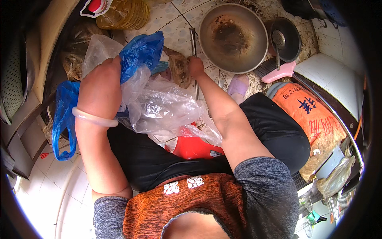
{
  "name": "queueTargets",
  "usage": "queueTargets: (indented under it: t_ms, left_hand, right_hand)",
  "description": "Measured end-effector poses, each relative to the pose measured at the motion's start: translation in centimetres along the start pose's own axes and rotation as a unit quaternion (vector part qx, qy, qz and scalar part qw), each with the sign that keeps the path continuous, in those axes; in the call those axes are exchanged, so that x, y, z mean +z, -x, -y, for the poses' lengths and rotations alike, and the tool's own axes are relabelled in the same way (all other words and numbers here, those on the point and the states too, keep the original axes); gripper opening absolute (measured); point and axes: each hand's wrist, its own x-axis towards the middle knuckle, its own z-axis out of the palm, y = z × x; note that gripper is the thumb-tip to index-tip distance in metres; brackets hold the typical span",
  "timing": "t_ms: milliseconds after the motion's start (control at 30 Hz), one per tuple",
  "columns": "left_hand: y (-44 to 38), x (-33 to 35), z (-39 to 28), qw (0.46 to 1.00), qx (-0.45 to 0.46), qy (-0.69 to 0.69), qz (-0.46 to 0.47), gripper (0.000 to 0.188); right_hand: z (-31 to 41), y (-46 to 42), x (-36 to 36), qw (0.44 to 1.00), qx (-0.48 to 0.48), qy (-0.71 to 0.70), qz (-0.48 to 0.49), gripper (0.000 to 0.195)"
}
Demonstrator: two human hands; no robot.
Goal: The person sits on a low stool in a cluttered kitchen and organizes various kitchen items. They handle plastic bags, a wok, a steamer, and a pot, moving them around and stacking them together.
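Observation:
My left hand (103, 83), with a pale bangle (95, 117) at the wrist, grips a bunch of plastic bags. Blue plastic (141, 55) and clear plastic (167, 104) hang from it, and the clear sheet spreads over my lap to my right forearm. Another blue plastic bag (64, 119) hangs beside the left wrist. My right hand (196, 66) is closed at a metal rod or tube (197, 86) standing out above and below it. A brownish, crumpled plastic bag (180, 68) touches or lies next to that hand; which one cannot be told.
A wok (233, 38) and a dark pot (291, 38) with a skimmer (278, 40) lie ahead right, near a pink-handled brush (279, 73). An oil jug (122, 13) stands front left. An orange sack (310, 110) is at my right, a red plastic object (194, 148) between my legs.

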Motion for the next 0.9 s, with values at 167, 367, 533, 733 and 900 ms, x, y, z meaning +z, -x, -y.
queueTargets:
  t_ms: [167,367,533,733,900]
  left_hand:
    - [-0.1,0.3,0.1,1.0,0.006,-0.001,-0.011,0.024]
    - [-1.2,1.9,0.8,0.998,-0.046,-0.038,0.034,0.023]
    - [-4.2,5.4,-0.1,0.992,-0.112,-0.049,0.013,0.022]
    - [-6.4,10.1,-1.2,0.99,-0.11,-0.055,-0.068,0.039]
    - [-6.5,8.8,-1.4,0.991,-0.037,0.123,0.029,0.096]
  right_hand:
    - [-1.0,0.6,-1.8,0.996,-0.06,-0.031,-0.058,0.023]
    - [-0.5,2.4,-11.4,0.994,-0.057,-0.032,-0.092,0.033]
    - [0.1,4.3,-23.2,0.99,-0.026,-0.033,-0.132,0.034]
    - [0.7,7.9,-33.8,0.991,-0.005,0.013,-0.134,0.042]
    - [3.3,12.2,-38.0,0.996,-0.06,-0.035,-0.062,0.028]
